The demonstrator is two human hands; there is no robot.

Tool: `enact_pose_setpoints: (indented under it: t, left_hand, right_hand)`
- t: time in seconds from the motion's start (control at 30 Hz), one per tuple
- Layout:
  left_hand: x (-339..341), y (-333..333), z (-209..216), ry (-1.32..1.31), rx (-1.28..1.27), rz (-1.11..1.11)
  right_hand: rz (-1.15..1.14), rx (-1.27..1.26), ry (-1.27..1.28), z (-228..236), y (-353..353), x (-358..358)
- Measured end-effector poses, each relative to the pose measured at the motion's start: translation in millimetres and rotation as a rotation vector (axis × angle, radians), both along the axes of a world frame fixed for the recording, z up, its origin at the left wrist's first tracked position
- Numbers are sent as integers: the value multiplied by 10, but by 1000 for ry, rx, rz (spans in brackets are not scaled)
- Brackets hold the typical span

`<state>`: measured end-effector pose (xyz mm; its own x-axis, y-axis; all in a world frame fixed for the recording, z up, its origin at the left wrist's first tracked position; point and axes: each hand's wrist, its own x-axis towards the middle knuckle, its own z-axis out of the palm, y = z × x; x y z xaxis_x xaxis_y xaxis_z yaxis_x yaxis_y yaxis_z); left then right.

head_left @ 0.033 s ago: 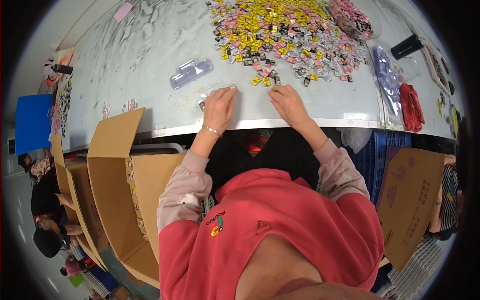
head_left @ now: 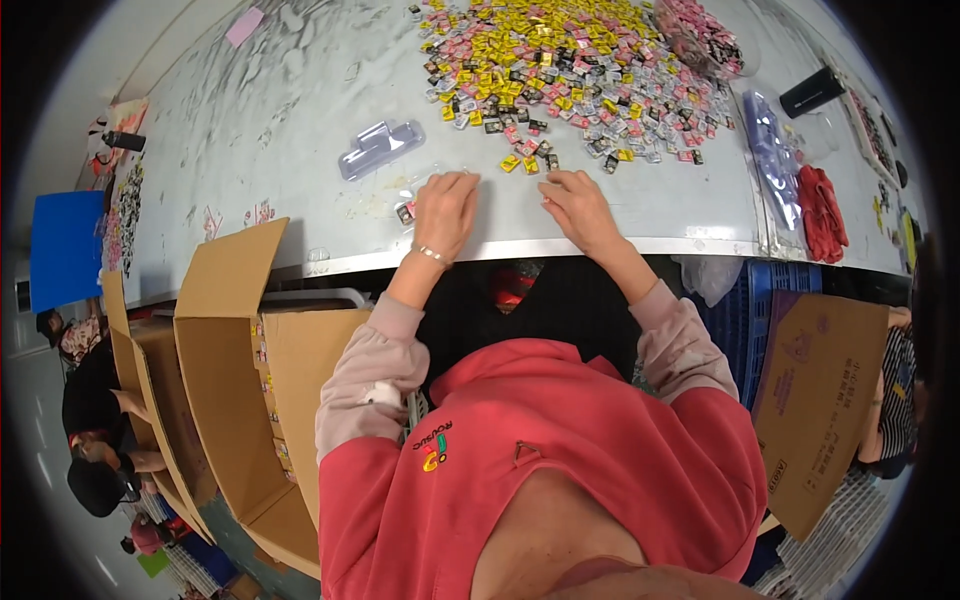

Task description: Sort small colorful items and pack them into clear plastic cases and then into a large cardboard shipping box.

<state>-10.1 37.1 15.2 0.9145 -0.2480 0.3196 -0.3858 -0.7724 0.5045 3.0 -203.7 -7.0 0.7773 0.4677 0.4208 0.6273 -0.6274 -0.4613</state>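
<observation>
My left hand (head_left: 445, 212), a bracelet at its wrist, is near the table's front edge with fingers bent down and close together. It covers part of a clear plastic tray (head_left: 404, 192); a small pink-and-black packet (head_left: 405, 212) shows beside the hand. Whatever is under those fingertips is hidden. To the right, my right hand (head_left: 582, 212) hovers with fingers loosely curled and a gap between thumb and forefinger; nothing shows in it. Just beyond it lie a few loose packets (head_left: 530, 164) in yellow and black. An unfilled clear tray (head_left: 382, 150) lies beyond my left hand.
A wide heap of small yellow, pink, black and clear packets (head_left: 560, 60) covers the table's far middle. At right are stacked clear trays (head_left: 772, 150), red gloves (head_left: 822, 215) and a black cylinder (head_left: 812, 92). An open carton (head_left: 230, 262) stands left below the edge; people work at both sides.
My left hand has shifted slightly to the right and nearer to me; the packet seen at its fingertips no longer shows. My right hand has opened a little between thumb and forefinger.
</observation>
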Motion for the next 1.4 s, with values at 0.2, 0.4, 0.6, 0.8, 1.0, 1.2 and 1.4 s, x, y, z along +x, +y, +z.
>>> enact_pose_setpoints:
  t: [0.2,0.4,0.6,0.8,1.0,1.2,1.4]
  left_hand:
    - [478,-550,-129,-70,15,62]
    - [605,-552,-295,-66,50,90]
    - [388,-566,-11,-147,57,29]
    - [124,-878,-115,-79,-164,-205]
    - [143,-884,-234,-48,-81,-253]
    - [102,-713,-221,133,-177,-190]
    - [77,-668,-159,208,-182,-165]
  right_hand:
    - [-311,289,105,216,-697,566]
    - [-201,-173,-26,142,-541,720]
    - [-277,133,125,154,-710,721]
    - [-135,82,216,51,-480,170]
    - [-212,67,-15,14,-585,679]
    - [-53,-347,106,152,-261,515]
    - [3,62,273,221,-431,279]
